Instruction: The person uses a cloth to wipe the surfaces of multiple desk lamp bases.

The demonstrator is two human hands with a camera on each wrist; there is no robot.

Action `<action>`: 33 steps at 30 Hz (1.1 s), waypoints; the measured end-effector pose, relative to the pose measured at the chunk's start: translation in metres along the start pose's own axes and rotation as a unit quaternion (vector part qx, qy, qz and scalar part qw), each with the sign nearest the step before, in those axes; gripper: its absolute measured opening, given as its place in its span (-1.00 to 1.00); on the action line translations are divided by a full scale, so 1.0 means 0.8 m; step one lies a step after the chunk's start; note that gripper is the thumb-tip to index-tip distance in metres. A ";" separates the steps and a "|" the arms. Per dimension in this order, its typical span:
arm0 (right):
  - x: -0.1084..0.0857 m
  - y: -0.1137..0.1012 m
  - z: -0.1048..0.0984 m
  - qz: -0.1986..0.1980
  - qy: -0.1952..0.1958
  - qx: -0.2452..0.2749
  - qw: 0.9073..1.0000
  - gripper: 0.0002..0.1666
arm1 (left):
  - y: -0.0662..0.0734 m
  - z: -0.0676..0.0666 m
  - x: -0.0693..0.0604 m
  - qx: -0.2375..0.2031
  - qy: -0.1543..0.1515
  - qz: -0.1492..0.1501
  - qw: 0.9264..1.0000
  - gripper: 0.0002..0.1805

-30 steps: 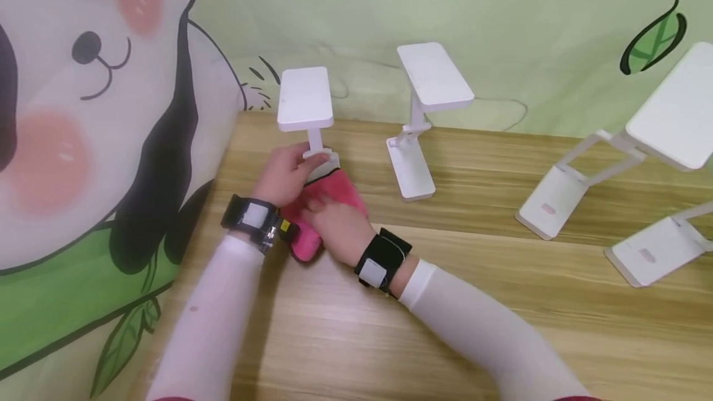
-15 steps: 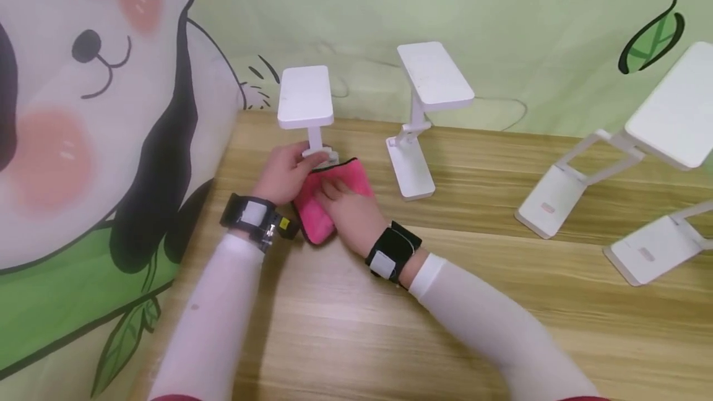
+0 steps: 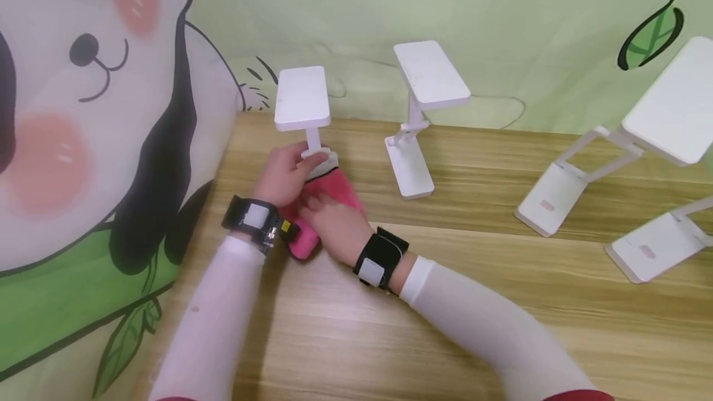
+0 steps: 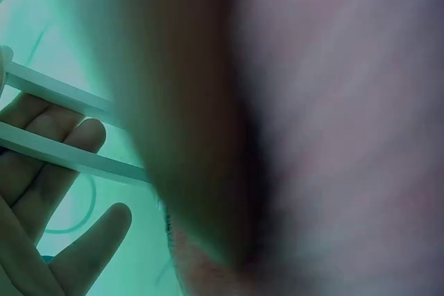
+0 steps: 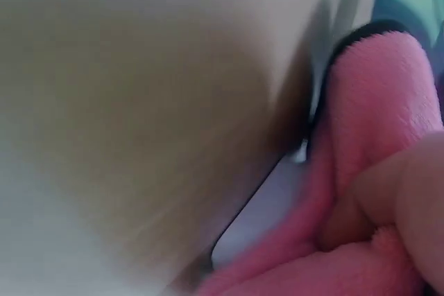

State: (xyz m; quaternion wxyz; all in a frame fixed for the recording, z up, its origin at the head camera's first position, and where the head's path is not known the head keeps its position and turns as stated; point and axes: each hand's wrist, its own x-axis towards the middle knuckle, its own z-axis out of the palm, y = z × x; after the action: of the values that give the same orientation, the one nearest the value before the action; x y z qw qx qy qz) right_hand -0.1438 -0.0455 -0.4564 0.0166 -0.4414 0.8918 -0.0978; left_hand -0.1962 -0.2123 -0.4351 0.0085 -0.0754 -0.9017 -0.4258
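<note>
At the left end of the row, a white folding desk lamp (image 3: 302,96) stands on the wooden table. My left hand (image 3: 283,175) holds it low on its stem; in the left wrist view its fingers lie behind the two lamp arms (image 4: 76,157). A pink fluffy cloth (image 3: 344,194) with a black edge covers most of the lamp's base. My right hand (image 3: 337,228) grips the cloth and presses it down there. From the right wrist, the cloth (image 5: 378,95) bunches around bent fingers, and part of the white base (image 5: 260,213) shows beneath it.
A second white lamp (image 3: 431,76) stands to the right of the first. Two more lamps stand farther right, one with its base (image 3: 551,200) in full view and another base (image 3: 657,249) partly cut off. Behind the table (image 3: 356,339) hangs a green panda-printed backdrop (image 3: 334,11).
Half a second ago my right hand and the cloth were farther up and right; they have slid back down-left over the lamp base. The left hand stays on the stem.
</note>
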 end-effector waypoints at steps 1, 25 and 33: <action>0.009 0.004 0.002 0.005 0.009 0.008 1.000 -0.39 | 0.000 0.000 0.000 -0.001 0.000 0.000 1.000 -0.67; -0.031 -0.004 -0.021 0.046 -0.073 -0.026 0.996 -0.43 | -0.006 -0.001 0.002 0.014 -0.001 0.004 1.000 -0.62; 0.011 0.000 0.003 0.012 0.014 -0.012 1.000 -0.44 | -0.005 0.001 0.002 0.005 -0.002 0.006 1.000 -0.65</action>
State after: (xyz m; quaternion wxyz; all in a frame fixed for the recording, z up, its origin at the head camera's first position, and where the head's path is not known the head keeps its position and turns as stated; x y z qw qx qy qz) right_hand -0.1488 -0.0526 -0.4584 -0.0003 -0.4297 0.8982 -0.0930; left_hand -0.1981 -0.2139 -0.4383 0.0097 -0.0817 -0.9034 -0.4209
